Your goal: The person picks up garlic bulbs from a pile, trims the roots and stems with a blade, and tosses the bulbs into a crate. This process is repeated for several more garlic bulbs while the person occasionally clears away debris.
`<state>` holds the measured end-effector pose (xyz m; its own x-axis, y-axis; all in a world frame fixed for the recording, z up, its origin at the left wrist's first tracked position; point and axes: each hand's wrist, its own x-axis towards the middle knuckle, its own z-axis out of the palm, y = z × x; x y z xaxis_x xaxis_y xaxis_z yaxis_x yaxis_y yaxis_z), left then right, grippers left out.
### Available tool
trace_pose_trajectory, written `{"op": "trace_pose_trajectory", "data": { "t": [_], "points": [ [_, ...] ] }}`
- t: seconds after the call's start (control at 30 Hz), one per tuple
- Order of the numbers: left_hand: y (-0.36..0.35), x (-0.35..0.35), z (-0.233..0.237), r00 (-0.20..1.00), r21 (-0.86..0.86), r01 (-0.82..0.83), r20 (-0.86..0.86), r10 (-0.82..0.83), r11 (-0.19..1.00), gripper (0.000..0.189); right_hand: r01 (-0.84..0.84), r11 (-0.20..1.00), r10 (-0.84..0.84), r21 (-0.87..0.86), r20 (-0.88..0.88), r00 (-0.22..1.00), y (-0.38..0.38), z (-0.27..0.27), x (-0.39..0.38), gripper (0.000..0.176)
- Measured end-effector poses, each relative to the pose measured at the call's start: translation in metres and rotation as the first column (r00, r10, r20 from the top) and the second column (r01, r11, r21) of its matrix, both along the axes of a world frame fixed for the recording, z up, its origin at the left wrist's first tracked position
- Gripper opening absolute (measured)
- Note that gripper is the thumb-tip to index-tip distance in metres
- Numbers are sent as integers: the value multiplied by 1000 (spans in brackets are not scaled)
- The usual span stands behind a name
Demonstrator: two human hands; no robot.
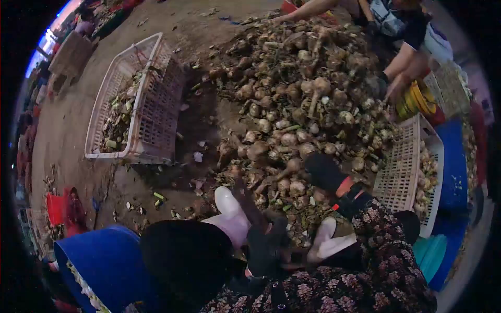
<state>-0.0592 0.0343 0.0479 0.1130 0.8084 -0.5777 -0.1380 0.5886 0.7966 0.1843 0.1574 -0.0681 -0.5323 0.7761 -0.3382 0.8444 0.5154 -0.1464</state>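
Observation:
A large heap of garlic bulbs (292,94) with stalks and roots lies on the ground. My right hand (324,173), in a dark glove, is at the near side of the heap against the bulbs; its fingers cannot be made out. Nearer to my body, between two pale boots (232,216), is my left hand (266,245), also dark-gloved. It is dim and blurred, so its fingers and anything in them are unclear. A dark elongated shape runs upward beside it.
A white crate (133,109) with trimmings stands at the left, and another crate (399,167) holding bulbs at the right. Blue tubs (104,261) are at both sides. A red bucket (55,208) is far left. Another person's arms (402,65) reach to the heap's far right.

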Motion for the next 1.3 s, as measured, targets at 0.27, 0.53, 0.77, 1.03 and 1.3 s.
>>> {"op": "trace_pose_trajectory", "data": {
  "t": [0.27,0.53,0.77,1.03,1.3],
  "points": [
    [-31,49,-94,887,695,443,-433,-162,567,29,276,945,-305,-176,-779,548,-113,124,17,24],
    [-37,73,-129,716,4,119,692,-88,993,36,303,870,-473,-390,-834,283,-188,114,25,41],
    [-34,87,-41,908,442,339,-385,-166,831,35,259,964,-266,-63,-203,942,-190,144,22,71],
    [-53,102,16,986,364,156,-106,-125,918,30,332,931,-331,-151,-731,597,-198,66,31,47],
    [-57,83,-2,666,635,638,-739,103,436,22,269,939,-296,-212,-899,324,-179,110,35,24]
  ]
}}
